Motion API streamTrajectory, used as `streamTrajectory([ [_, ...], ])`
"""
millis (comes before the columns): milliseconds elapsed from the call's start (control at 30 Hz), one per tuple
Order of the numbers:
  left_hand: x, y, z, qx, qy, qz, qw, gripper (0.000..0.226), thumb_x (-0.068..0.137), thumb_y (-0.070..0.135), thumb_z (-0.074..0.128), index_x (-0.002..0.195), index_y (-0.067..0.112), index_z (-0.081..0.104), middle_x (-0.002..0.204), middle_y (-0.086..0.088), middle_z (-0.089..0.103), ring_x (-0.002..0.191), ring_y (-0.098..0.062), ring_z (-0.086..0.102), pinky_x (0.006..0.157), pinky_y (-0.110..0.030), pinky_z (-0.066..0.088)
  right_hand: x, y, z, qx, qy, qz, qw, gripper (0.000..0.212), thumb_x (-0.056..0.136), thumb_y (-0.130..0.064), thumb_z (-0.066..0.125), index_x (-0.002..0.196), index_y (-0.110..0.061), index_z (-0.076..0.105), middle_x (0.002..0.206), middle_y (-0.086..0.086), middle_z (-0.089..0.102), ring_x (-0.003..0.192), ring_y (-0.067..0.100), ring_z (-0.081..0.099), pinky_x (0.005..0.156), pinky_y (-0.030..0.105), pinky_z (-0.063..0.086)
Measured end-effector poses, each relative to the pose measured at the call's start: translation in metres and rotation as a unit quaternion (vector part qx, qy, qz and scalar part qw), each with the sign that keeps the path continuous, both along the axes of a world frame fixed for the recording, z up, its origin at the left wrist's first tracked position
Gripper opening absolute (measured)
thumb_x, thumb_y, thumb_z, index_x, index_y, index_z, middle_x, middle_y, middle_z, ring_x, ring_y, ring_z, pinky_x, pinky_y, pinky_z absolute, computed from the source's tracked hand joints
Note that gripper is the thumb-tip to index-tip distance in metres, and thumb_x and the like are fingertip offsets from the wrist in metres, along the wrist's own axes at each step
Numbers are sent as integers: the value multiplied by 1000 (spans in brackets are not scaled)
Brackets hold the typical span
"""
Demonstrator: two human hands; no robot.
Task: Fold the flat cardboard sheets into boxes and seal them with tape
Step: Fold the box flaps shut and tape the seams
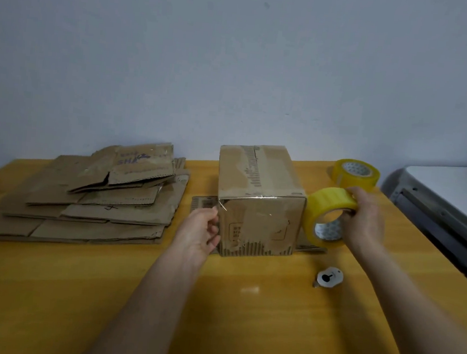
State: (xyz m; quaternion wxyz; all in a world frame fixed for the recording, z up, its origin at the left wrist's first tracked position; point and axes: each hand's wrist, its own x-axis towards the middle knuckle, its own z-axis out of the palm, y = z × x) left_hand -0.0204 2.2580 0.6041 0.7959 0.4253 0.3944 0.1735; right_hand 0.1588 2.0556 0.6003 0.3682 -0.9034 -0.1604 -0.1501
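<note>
I see the right hand [365,218] gripping a tape roll [327,214] beside the box [258,199]; the left hand [201,233] (fingers curled) pinches the box's left edge.

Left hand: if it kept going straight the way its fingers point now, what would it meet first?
The left hand points up and right at the folded cardboard box. Its fingertips seem already at the box's near left edge, where clear tape wraps round, so the box comes first. Depth is unclear from this one view.
</note>
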Motion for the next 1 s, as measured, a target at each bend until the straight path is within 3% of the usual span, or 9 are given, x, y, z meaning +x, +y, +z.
streamTrajectory([
  [100, -1, 0, 0, -68, -26, -3, 997, 18, 89, 17, 62, 106, 13, 59, 97, -4, 66, 90, -19, 59, 79, -42, 47, -3, 0, 5, -18, -5, 2, 1000, 48, 85, 11, 51, 129, -7, 51, 121, 19, 52, 112, 39, 46, 85, 43, 40],
  [200, 4, -2, 2, 197, 14, 106, 974, 26, 90, 6, 58, 112, 18, 49, 116, -6, 57, 92, -12, 55, 79, -34, 50, -14, -1, 6, -32, 9, 20, 999, 45, 85, 9, 51, 127, -8, 48, 118, 17, 50, 107, 36, 47, 76, 38, 37],
  [300, 4, -7, 11, 592, 40, 146, 792, 47, 85, -12, 47, 109, 28, 56, 108, 4, 63, 97, -5, 52, 95, -34, 42, -31, -3, 3, -23, 45, 72, 996, 37, 85, 4, 51, 118, -11, 45, 108, 11, 49, 97, 33, 49, 69, 35, 36],
  [367, 3, -3, 19, 701, 89, 73, 704, 41, 87, -2, 45, 112, 26, 62, 104, 10, 67, 109, -12, 52, 111, -44, 24, -45, -6, 2, -9, 78, 131, 988, 32, 87, -1, 53, 111, -17, 42, 101, 7, 49, 89, 28, 49, 66, 35, 36],
  [433, 6, 0, 31, 759, 179, -22, 626, 33, 96, 30, 34, 97, 28, 67, 99, 9, 68, 112, -17, 54, 116, -56, 7, -61, -7, 5, 19, 138, 215, 967, 33, 88, -7, 60, 111, -20, 42, 97, 2, 51, 88, 23, 52, 67, 37, 43],
  [500, 14, 2, 46, 765, 258, -117, 579, 71, 91, 66, 11, 84, 25, 69, 97, 6, 69, 111, -20, 57, 115, -59, 2, -76, -7, 9, 47, 191, 280, 940, 37, 85, -16, 70, 113, -23, 46, 100, -1, 55, 89, 14, 57, 71, 33, 50],
  [633, 33, 0, 58, 771, 319, -232, 500, 107, 66, 94, 15, 121, 15, 62, 138, -2, 54, 133, -22, 42, 117, -54, 5, -99, -7, 17, 107, 266, 343, 894, 51, 78, -39, 74, 121, -27, 50, 109, -11, 59, 90, -8, 59, 68, 11, 48],
  [800, 47, 10, 62, 775, 292, -269, 491, 83, 74, 80, 48, 137, 26, 48, 144, -4, 37, 134, -28, 27, 115, -50, 17, -124, 7, 8, 163, 292, 359, 871, 56, 88, -39, 62, 137, -34, 35, 124, -19, 52, 106, -11, 54, 86, 16, 49],
  [1000, 57, 4, 48, 781, 251, -224, 525, 60, 80, 66, 58, 133, 39, 50, 142, 8, 46, 135, -22, 28, 112, -63, 2, -133, 23, -6, 151, 279, 322, 892, 47, 91, -39, 59, 129, -36, 33, 112, -24, 50, 106, -4, 51, 89, 22, 46],
])
